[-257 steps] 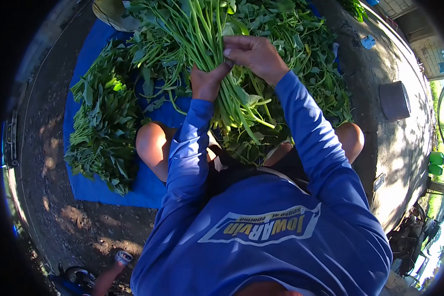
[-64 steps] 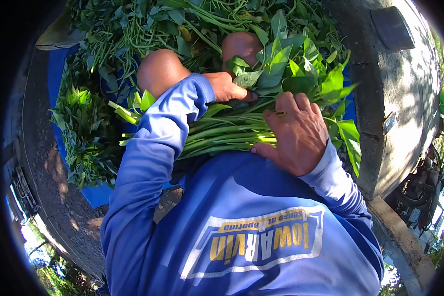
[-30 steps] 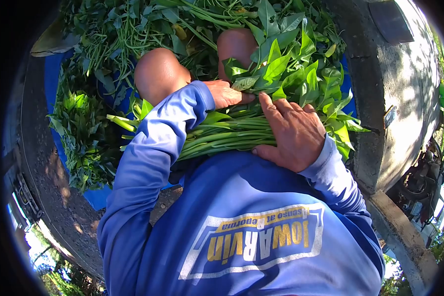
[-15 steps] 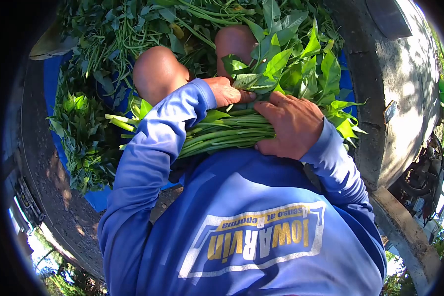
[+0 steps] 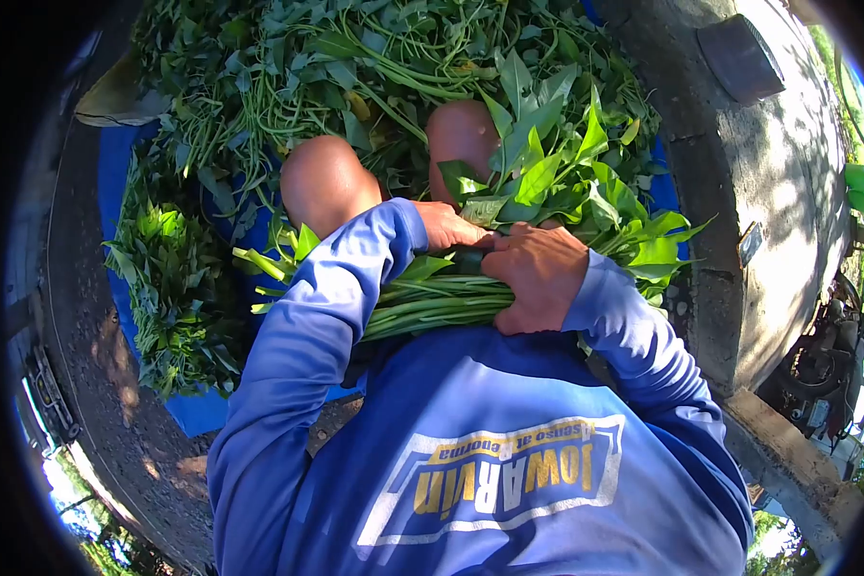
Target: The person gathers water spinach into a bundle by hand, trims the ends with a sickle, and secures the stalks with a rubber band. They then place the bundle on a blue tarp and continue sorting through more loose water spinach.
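Note:
A bundle of leafy green stems, which look like water spinach (image 5: 432, 305), lies across my lap, cut ends to the left and broad leaves to the right. My right hand (image 5: 540, 276) wraps over the stems near the leafy end, pressing them together. My left hand (image 5: 451, 228) reaches over the bundle from the far side, its fingers closed at the stems and meeting the right hand's fingertips. What lies under the touching fingers is hidden. Both bare knees (image 5: 326, 182) rise just beyond the bundle.
A large heap of loose greens (image 5: 288, 86) spreads beyond my knees on a blue sheet (image 5: 198, 415). Bundled greens (image 5: 178, 307) lie at the left. A concrete ledge (image 5: 710, 182) borders the right, with a dark block (image 5: 739, 60) on it. A motorcycle (image 5: 826, 355) stands farther right.
The view has tilted, so everything sits slightly lower. My right hand has moved left along the bundle, closer to my left hand, and its fingers have drawn in.

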`<state>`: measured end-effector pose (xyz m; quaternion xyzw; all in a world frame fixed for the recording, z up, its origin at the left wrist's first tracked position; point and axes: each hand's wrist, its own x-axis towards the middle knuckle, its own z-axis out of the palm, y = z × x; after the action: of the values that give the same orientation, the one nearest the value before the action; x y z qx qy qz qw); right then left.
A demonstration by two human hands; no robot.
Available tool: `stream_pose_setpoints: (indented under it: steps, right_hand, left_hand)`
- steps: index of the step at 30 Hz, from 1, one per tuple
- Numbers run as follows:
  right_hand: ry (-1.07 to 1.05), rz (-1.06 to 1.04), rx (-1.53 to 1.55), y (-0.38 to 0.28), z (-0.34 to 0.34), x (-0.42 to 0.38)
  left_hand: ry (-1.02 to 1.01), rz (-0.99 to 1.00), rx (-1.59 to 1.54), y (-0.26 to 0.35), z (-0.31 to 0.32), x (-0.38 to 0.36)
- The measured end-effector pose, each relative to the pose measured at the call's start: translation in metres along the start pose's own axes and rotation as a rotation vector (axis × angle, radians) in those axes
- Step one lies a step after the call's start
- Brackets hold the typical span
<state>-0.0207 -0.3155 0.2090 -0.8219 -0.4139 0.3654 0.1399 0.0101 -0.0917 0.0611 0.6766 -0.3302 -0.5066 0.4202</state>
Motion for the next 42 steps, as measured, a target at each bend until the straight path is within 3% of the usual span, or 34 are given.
stream_pose_setpoints:
  steps: [2,4,6,7,8,10,11,13,15,16,17,18,20,22,25,26,28,29,30,32,34,37,40,42]
  right_hand:
    - [0.137,-0.116,0.025,0.005,0.008,-0.003]
    - [0.090,-0.114,0.082,0.006,0.005,-0.001]
    - [0.107,-0.102,0.033,0.001,0.004,-0.005]
    - [0.224,-0.130,-0.044,0.000,0.007,-0.010]
    - [0.262,-0.125,-0.101,-0.004,0.005,-0.011]
    - [0.326,-0.113,-0.212,-0.015,-0.001,-0.011]
    - [0.356,-0.113,-0.241,-0.016,-0.002,-0.009]
    - [0.456,-0.121,-0.260,-0.015,-0.005,0.001]
    - [0.636,-0.166,-0.331,-0.011,0.000,0.015]
    - [0.780,-0.208,-0.401,-0.009,0.004,0.024]
    - [0.753,-0.136,-0.393,-0.006,0.014,0.030]
    - [0.746,-0.062,-0.424,-0.012,0.020,0.027]
    - [0.723,0.048,-0.466,-0.025,0.034,0.018]
    - [0.660,0.092,-0.409,-0.035,0.041,0.005]
    - [0.570,0.109,-0.288,-0.041,0.035,-0.010]
    - [0.535,0.093,-0.279,-0.040,0.036,-0.011]
    - [0.473,0.048,-0.262,-0.036,0.035,-0.014]
    - [0.408,0.031,-0.226,-0.033,0.033,-0.020]
    - [0.378,0.018,-0.205,-0.032,0.033,-0.026]
    - [0.325,-0.002,-0.171,-0.030,0.031,-0.038]
    - [0.200,-0.110,0.054,-0.022,0.002,-0.059]
    - [0.379,-0.292,0.344,-0.008,-0.074,-0.067]
    - [0.677,-0.149,0.439,0.012,-0.114,0.002]
    - [0.634,-0.029,0.472,0.037,-0.106,0.067]
  left_hand:
    - [0.019,0.215,0.158,-0.016,0.003,0.000]
    - [0.001,-0.125,0.057,0.039,-0.001,-0.012]
    - [0.170,-0.093,-0.080,0.038,0.005,-0.013]
    - [0.227,-0.197,-0.203,0.044,0.004,-0.011]
    - [0.147,-0.362,-0.217,0.046,-0.006,-0.022]
    - [0.259,-0.151,-0.260,0.054,-0.010,-0.031]
    - [0.263,-0.394,-0.026,0.064,-0.021,-0.040]
    - [0.459,0.051,-0.251,0.074,-0.022,-0.056]
    - [0.503,-0.089,-0.017,0.084,-0.039,-0.074]
    - [0.552,-0.285,0.194,0.105,-0.039,-0.078]
    - [0.562,-0.492,0.390,0.126,-0.039,-0.082]
    - [0.589,-0.519,0.550,0.113,-0.039,-0.076]
    - [0.723,-0.385,0.321,0.068,-0.029,-0.062]
    - [0.839,0.231,-0.117,0.030,-0.014,-0.059]
    - [0.655,0.144,0.372,0.022,-0.023,-0.057]
    - [0.631,0.209,0.606,0.023,-0.026,-0.057]
    - [0.650,-0.015,0.534,0.034,-0.012,-0.056]
    - [0.762,-0.229,0.553,0.047,0.004,-0.056]
    - [0.763,-0.209,0.684,0.051,0.004,-0.052]
    - [0.804,-0.308,0.530,0.065,0.017,-0.048]
    - [0.804,-0.367,0.660,0.081,0.023,-0.048]
    - [0.809,-0.368,0.713,0.081,0.031,-0.051]
    - [0.851,-0.316,0.846,0.082,0.039,-0.050]
    - [0.875,-0.305,0.937,0.084,0.043,-0.052]
